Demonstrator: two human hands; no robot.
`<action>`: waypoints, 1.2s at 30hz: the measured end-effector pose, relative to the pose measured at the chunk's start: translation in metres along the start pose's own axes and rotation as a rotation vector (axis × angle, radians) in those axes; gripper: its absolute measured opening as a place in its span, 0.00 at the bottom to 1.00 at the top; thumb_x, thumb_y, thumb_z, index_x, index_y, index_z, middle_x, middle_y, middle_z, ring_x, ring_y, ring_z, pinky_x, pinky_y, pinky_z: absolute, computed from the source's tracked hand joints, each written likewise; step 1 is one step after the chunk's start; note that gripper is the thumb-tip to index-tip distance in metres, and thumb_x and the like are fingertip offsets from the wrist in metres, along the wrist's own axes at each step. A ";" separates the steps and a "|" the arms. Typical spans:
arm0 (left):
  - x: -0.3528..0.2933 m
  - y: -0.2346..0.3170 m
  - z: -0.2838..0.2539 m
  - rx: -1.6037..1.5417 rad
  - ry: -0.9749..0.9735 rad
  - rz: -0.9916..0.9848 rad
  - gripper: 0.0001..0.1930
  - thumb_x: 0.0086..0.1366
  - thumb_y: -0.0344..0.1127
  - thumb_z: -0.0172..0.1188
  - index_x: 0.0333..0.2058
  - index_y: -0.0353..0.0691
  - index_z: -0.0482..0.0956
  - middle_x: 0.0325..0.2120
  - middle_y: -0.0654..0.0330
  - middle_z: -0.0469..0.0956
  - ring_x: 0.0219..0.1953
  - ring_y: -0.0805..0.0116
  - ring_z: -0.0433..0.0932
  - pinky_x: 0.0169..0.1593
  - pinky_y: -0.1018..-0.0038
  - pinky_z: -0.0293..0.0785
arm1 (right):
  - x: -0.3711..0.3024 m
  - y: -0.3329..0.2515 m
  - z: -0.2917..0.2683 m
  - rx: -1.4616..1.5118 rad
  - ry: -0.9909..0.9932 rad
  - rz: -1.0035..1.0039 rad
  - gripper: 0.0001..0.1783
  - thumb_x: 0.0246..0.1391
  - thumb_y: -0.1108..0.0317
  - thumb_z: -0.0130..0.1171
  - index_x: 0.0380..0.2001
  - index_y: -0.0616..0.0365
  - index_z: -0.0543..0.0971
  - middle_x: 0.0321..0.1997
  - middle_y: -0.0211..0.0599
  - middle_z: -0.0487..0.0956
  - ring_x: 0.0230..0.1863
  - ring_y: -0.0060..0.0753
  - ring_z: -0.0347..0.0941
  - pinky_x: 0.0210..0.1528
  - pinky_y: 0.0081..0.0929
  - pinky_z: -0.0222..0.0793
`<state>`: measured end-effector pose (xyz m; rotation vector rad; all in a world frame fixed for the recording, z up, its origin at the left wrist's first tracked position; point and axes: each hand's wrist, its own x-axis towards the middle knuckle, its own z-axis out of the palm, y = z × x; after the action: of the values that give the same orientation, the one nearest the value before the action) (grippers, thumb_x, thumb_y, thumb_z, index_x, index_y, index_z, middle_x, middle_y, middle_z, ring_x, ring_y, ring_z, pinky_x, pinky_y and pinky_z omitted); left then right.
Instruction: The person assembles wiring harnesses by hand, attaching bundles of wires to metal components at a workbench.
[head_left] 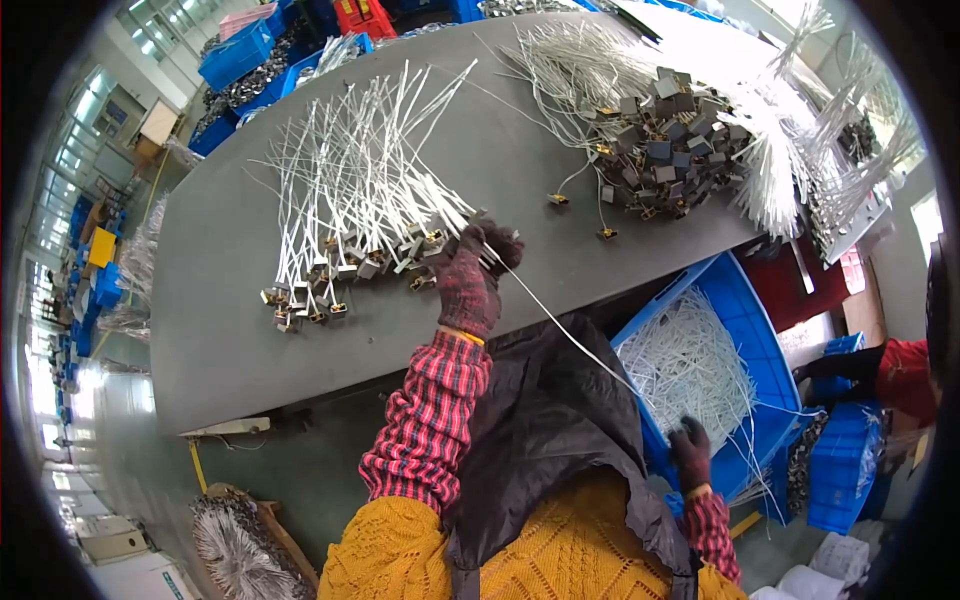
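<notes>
My left hand point(468, 285), in a dark glove, is closed round several white wires at the near side of a spread bundle. One long white wire point(565, 330) runs from it down to the right, to the rim of a blue crate point(765, 335). Cut white wires point(685, 360) fill that crate. At the crate's near side is my right hand point(690, 455), also gloved; its fingers are too blurred to read. The wire bundle point(350, 190) lies on the table beside my left hand, with small grey metal blocks point(335, 270) on its near ends.
On the grey table point(230, 350), a heap of dark blocks with wires point(665, 150) lies at the right, beside hanging white wire bundles point(785, 180). Blue crates stand behind the table. Another person's red sleeve point(905, 380) shows at the far right. A wire bundle point(245, 545) rests low at the left.
</notes>
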<state>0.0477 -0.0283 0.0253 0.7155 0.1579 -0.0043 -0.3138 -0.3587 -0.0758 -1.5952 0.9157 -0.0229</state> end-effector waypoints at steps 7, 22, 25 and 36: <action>-0.019 -0.028 -0.022 0.242 -0.083 -0.023 0.16 0.74 0.42 0.53 0.38 0.32 0.80 0.30 0.54 0.83 0.31 0.64 0.83 0.40 0.65 0.82 | 0.036 -0.201 0.242 -0.086 -0.424 -0.474 0.37 0.59 0.67 0.59 0.69 0.52 0.57 0.37 0.36 0.78 0.35 0.23 0.74 0.40 0.23 0.72; 0.023 0.046 -0.032 0.443 0.035 -0.066 0.12 0.71 0.35 0.52 0.41 0.33 0.81 0.29 0.55 0.84 0.28 0.62 0.84 0.30 0.67 0.82 | 0.043 -0.256 0.311 0.061 -0.671 -0.377 0.32 0.58 0.68 0.59 0.63 0.50 0.59 0.33 0.36 0.74 0.26 0.24 0.72 0.22 0.22 0.70; 0.014 0.043 -0.032 0.367 -0.035 -0.034 0.12 0.71 0.34 0.53 0.43 0.32 0.80 0.30 0.53 0.84 0.29 0.59 0.85 0.28 0.65 0.84 | 0.043 -0.253 0.303 0.061 -0.655 -0.267 0.31 0.57 0.72 0.62 0.61 0.52 0.61 0.32 0.36 0.76 0.25 0.23 0.72 0.26 0.26 0.70; -0.004 0.044 -0.034 0.386 -0.081 0.028 0.15 0.73 0.38 0.52 0.41 0.30 0.80 0.31 0.52 0.84 0.34 0.60 0.84 0.41 0.66 0.83 | 0.048 -0.220 0.302 0.161 -0.776 -0.577 0.37 0.58 0.77 0.58 0.68 0.50 0.55 0.41 0.38 0.76 0.33 0.24 0.73 0.32 0.24 0.72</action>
<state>0.0417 0.0271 0.0298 1.1010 0.0687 -0.0378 -0.0144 -0.1457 0.0078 -1.4854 -0.1503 0.1097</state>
